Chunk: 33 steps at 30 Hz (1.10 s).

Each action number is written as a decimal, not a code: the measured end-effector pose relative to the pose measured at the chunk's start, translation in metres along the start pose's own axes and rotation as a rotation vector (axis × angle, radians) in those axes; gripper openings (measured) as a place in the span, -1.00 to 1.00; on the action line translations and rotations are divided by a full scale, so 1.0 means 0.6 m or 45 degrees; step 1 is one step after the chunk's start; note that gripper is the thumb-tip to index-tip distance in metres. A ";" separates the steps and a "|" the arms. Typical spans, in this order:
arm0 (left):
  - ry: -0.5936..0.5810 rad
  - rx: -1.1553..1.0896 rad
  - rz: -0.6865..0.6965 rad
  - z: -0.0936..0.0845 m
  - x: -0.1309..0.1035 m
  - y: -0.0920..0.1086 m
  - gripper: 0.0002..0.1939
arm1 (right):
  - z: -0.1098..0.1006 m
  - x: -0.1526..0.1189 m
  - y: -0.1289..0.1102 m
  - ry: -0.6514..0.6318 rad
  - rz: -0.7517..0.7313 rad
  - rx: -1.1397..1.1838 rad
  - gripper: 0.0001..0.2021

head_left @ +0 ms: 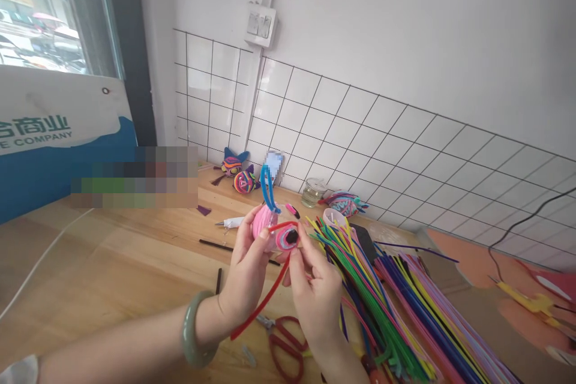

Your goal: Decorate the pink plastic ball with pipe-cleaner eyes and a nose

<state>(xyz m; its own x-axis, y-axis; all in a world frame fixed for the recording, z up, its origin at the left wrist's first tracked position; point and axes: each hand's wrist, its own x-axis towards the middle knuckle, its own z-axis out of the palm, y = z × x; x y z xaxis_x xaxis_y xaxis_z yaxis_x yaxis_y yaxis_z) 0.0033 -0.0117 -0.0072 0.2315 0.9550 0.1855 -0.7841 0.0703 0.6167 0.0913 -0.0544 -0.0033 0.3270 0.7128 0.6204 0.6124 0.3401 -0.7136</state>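
Snugly, the left grip pinches a pink craft figure between thumb and fingers, and the right grip pinches a red fuzzy stem at the edge of the figure's black-centred disc. The stem's loose end hangs between both hands. Just above the left grip, a blue loop rises from the figure. Below, red-handled scissors lie on the desk. Right of the right grip spread colourful stems; beyond both stands a glass jar.
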 end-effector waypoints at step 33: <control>-0.182 -0.062 -0.148 -0.008 0.041 0.029 -0.71 | -0.012 -0.010 -0.021 -0.045 -0.259 -0.065 -0.56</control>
<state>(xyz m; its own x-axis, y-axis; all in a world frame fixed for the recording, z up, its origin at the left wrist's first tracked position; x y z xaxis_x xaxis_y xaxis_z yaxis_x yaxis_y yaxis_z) -0.0076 0.0145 0.0044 0.3988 0.8892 0.2242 -0.7735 0.1948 0.6032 0.0869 -0.0674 0.0041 0.1682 0.6541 0.7375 0.6990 0.4484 -0.5571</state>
